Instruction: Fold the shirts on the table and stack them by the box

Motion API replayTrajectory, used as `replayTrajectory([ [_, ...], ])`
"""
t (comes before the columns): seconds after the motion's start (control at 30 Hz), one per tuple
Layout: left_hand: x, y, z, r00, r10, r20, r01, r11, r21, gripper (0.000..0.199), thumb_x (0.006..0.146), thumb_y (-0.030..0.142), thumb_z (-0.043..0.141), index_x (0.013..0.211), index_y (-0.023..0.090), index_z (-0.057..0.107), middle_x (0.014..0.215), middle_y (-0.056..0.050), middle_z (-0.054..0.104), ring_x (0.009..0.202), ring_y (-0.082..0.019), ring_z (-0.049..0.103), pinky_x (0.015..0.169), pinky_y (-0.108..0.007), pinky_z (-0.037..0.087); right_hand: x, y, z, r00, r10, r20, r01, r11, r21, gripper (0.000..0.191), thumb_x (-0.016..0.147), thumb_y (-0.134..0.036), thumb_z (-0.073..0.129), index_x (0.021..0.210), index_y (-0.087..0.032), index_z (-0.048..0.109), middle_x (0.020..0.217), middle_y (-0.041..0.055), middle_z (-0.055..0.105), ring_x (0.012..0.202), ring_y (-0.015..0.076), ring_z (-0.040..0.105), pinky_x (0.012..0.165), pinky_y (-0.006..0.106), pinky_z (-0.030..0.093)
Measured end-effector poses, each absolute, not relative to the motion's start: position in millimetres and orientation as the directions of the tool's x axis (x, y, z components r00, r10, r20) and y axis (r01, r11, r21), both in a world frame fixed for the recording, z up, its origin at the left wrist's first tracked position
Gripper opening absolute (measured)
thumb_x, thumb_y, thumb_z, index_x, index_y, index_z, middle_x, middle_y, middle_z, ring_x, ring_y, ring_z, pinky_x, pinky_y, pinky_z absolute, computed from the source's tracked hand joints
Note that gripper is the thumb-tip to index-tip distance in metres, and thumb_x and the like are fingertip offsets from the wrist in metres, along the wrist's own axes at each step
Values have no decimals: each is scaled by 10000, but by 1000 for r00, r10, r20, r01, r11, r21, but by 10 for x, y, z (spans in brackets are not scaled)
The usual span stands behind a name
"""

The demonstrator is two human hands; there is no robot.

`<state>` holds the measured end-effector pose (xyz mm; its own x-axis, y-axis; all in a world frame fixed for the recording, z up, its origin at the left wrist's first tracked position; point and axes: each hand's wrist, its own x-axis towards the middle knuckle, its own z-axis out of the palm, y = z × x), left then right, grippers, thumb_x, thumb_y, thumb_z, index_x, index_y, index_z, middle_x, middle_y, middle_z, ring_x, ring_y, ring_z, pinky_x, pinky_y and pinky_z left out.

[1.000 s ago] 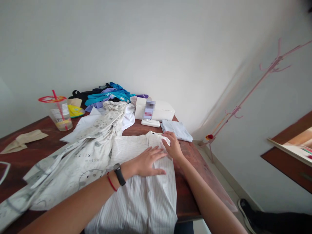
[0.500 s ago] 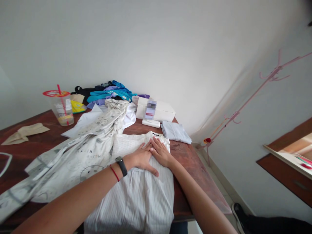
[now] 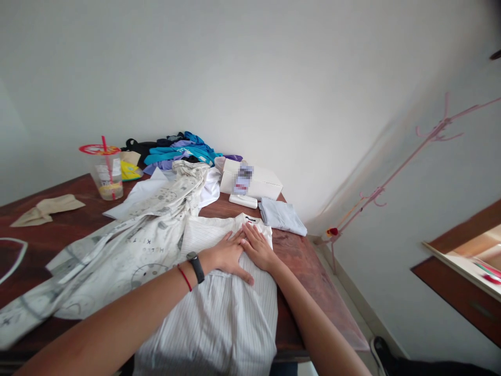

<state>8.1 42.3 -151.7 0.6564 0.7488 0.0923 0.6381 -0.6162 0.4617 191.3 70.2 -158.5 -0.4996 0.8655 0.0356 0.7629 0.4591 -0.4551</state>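
A white striped garment (image 3: 219, 313) lies across the table's front part, its collar away from me and its lower end over the near edge. My left hand (image 3: 229, 256), with a dark band at the wrist, rests flat on it, fingers stretched out. Beside it my right hand (image 3: 258, 248) also lies flat near the collar, and the fingertips of both hands meet. To the left, against the striped garment, spreads a white printed garment (image 3: 156, 245). A folded light grey cloth (image 3: 282, 215) sits just beyond the collar on the right.
At the back stand a white box (image 3: 262, 180) and a heap of blue and black clothes (image 3: 183, 149). A plastic cup (image 3: 105, 177) with a red straw stands on the left, near a beige cloth (image 3: 50, 209). A pink coat rack (image 3: 391, 172) leans in view on the right.
The view has shifted slightly, so things on the left sit a little further right. Both hands stay flat on the striped garment, with hardly any movement.
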Motion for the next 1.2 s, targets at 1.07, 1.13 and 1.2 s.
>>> replayTrajectory([
  [1.07, 87, 389, -1520, 705, 694, 147, 612, -699, 369, 1285, 725, 810, 652, 1627, 275, -90, 1701, -135, -58, 1543, -411, -81, 1213, -651, 9, 2250, 788, -1457, -135, 929, 344, 102, 358, -928, 391, 907, -548, 639, 887, -171, 744, 617, -8, 628, 580, 129, 568, 592, 250, 462],
  [1.13, 99, 386, -1525, 716, 677, 173, 588, -718, 373, 1263, 739, 795, 654, 1624, 298, -98, 1706, -123, -3, 1546, -416, -52, 1207, -665, 32, 2229, 755, -1430, -203, 941, 271, -38, 269, -962, 401, 917, -550, 626, 894, -166, 740, 529, -36, 557, 497, 106, 503, 528, 230, 419],
  [1.2, 109, 385, -1535, 718, 667, 199, 569, -728, 383, 1244, 752, 777, 657, 1621, 315, -104, 1708, -110, 51, 1547, -423, -17, 1202, -677, 62, 2198, 717, -1409, -307, 929, 205, -121, 175, -977, 403, 908, -547, 642, 920, -157, 740, 495, -42, 544, 452, 96, 480, 492, 222, 405],
])
